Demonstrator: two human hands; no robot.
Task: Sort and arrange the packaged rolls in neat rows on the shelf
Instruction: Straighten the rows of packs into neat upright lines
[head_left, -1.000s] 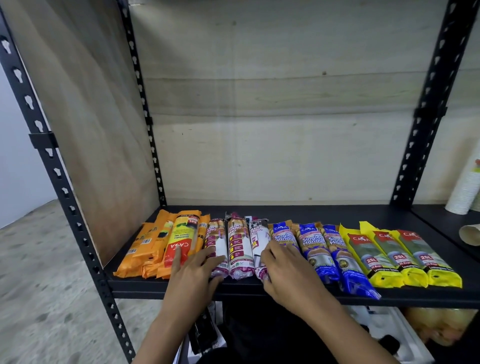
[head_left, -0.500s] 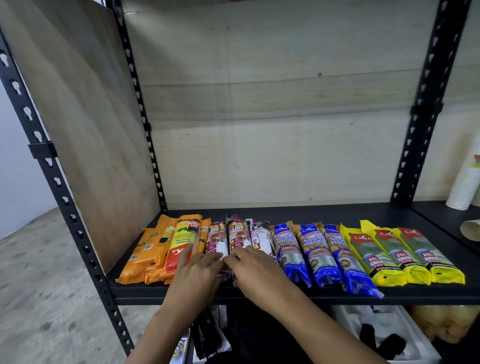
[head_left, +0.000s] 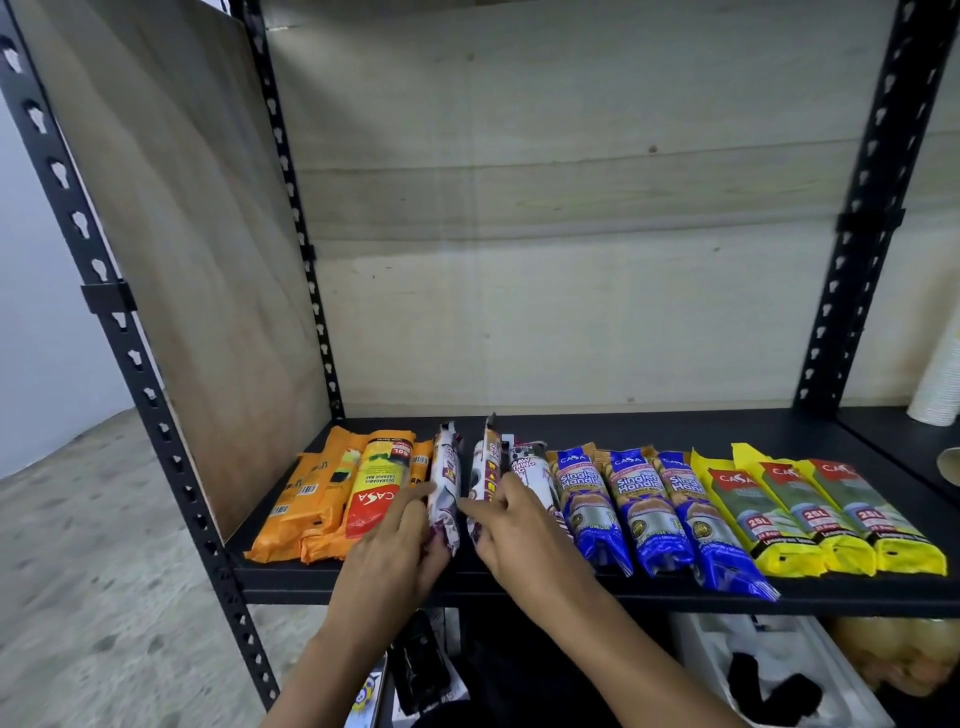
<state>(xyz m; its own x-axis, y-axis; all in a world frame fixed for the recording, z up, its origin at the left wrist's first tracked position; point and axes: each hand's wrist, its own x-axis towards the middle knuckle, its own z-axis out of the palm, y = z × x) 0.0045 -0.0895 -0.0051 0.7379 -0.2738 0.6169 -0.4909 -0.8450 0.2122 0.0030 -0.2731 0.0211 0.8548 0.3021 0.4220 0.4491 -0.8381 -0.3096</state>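
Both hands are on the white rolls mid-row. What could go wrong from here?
1. The left hand holds the left white roll and the right hand the middle white roll, both tipped on edge. Released like this, they might flop crooked onto the orange packs or the third white roll.
2. The rightmost blue roll pokes past the shelf front edge; a bump from the right forearm might knock it off.

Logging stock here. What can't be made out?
Head view:
Left white roll, near end: partly under left hand.
Middle white roll, near end: partly under right hand.
Right white roll: partly behind right hand.
White cup stack: cut by right edge.
Yellow rolls, small print: too small.
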